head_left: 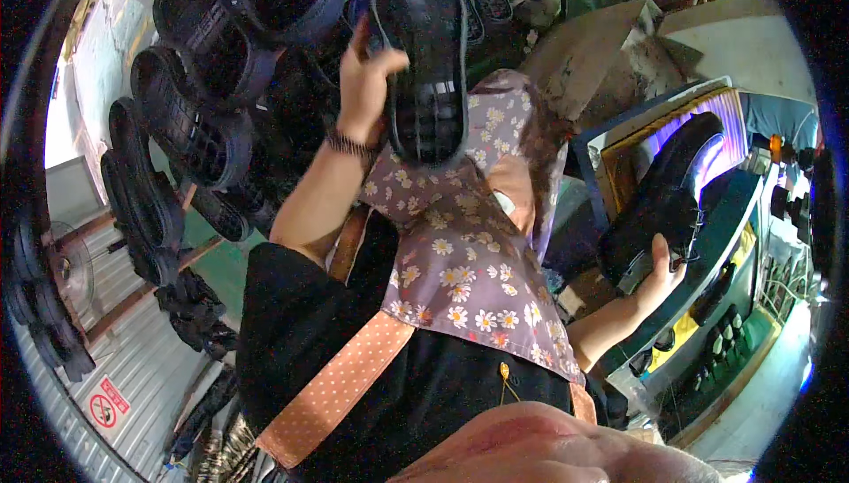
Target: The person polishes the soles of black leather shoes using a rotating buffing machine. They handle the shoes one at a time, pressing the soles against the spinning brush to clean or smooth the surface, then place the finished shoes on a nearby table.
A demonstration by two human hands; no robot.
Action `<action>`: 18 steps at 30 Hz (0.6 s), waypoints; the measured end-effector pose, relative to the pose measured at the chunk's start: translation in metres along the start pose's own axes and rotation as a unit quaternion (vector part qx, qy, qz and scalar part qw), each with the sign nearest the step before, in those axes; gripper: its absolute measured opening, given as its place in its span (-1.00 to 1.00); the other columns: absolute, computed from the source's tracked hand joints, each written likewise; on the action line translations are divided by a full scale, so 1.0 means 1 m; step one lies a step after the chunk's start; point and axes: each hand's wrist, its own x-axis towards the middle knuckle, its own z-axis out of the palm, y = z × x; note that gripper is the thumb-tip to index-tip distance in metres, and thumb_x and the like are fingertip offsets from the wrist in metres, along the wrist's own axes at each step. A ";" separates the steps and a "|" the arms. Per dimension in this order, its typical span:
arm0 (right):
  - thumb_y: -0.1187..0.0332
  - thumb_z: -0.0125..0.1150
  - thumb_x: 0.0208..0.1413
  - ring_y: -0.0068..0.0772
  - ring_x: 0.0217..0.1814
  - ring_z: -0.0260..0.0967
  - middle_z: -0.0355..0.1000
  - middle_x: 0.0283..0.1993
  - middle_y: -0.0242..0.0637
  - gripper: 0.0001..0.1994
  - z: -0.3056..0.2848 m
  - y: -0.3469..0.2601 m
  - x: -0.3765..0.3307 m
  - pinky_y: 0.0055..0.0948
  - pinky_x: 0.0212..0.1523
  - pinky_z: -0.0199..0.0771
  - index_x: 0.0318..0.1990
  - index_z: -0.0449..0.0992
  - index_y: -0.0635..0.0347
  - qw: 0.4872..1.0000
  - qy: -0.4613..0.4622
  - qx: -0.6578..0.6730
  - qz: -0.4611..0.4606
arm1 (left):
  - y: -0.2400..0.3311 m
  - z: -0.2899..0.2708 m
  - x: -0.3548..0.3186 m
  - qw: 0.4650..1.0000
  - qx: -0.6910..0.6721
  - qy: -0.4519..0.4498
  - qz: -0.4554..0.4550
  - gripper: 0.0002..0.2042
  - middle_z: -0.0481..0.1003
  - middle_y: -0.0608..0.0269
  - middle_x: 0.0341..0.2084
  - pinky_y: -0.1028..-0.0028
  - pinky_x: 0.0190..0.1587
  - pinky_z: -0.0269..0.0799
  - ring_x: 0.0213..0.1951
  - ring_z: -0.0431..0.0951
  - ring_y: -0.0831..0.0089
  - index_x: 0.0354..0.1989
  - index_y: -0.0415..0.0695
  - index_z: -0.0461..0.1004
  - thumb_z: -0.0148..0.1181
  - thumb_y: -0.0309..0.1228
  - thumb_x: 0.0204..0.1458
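Observation:
My left hand point(364, 85) is closed on a black shoe sole point(431, 67), thumb over its edge. The sole stands lengthwise above my lap, its hollow inner side with a grid of pockets toward me. Out to the right, my right hand point(656, 281) grips a black shoe point(663, 195) by one end, near what looks like its laces. That shoe is tilted, its far end in front of a box point(610, 142) lit purple inside. The fingers under the shoe are mostly hidden.
Several black soles point(212, 41) crowd the left and far left, some on a rack. A cardboard sheet point(597, 58) lies beyond my knees. A green-topped bench or shelf point(707, 218) runs down the right. A daisy-print apron point(460, 262) covers my lap.

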 end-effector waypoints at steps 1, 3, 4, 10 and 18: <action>0.36 0.47 -0.27 -0.28 -0.10 0.36 0.41 -0.02 -0.13 -0.27 0.000 0.002 0.003 -0.32 0.06 0.32 0.14 0.31 0.38 1.000 0.004 0.000 -0.013 | 0.001 0.001 -0.001 1.000 -0.004 0.005 0.002 -0.58 0.55 0.17 -0.26 0.47 -0.02 0.35 -0.20 0.53 0.41 -0.08 -0.26 0.46 0.26 -0.42 -0.20; 0.35 0.48 -0.29 -0.28 -0.10 0.36 0.41 -0.03 -0.15 -0.27 0.009 0.004 -0.002 -0.32 0.04 0.32 0.13 0.32 0.38 0.999 -0.013 0.015 -0.034 | -0.020 -0.019 0.067 0.973 0.183 0.071 0.124 -0.59 0.55 0.09 -0.26 0.35 -0.05 0.40 -0.24 0.55 0.29 -0.10 -0.26 0.44 0.24 -0.27 -0.11; 0.35 0.48 -0.29 -0.28 -0.10 0.36 0.41 -0.03 -0.15 -0.27 0.009 0.004 -0.007 -0.33 0.03 0.32 0.13 0.32 0.39 0.999 -0.027 0.012 -0.039 | -0.021 -0.017 0.074 0.939 0.313 0.112 0.094 -0.56 0.55 0.03 -0.24 0.31 -0.03 0.40 -0.22 0.55 0.20 -0.08 -0.23 0.44 0.25 -0.22 -0.10; 0.34 0.46 -0.30 -0.30 -0.11 0.33 0.40 -0.06 -0.21 -0.30 0.003 0.011 -0.003 -0.34 0.01 0.31 0.11 0.35 0.33 0.999 -0.019 0.033 -0.011 | 0.006 -0.043 0.057 0.794 0.497 0.178 0.302 -0.56 0.51 0.03 -0.09 0.16 0.06 0.36 -0.07 0.49 -0.01 -0.08 -0.11 0.51 0.25 -0.12 -0.11; 0.27 0.42 -0.26 -0.32 -0.13 0.32 0.40 -0.08 -0.24 -0.35 -0.002 0.012 0.007 -0.34 -0.03 0.30 0.06 0.36 0.31 0.997 -0.055 0.056 0.007 | -0.060 -0.077 0.014 0.762 0.604 0.163 0.167 -0.44 0.38 -0.21 -0.05 -0.01 0.26 0.04 0.08 0.31 -0.10 0.04 -0.26 0.37 0.22 -0.10 -0.05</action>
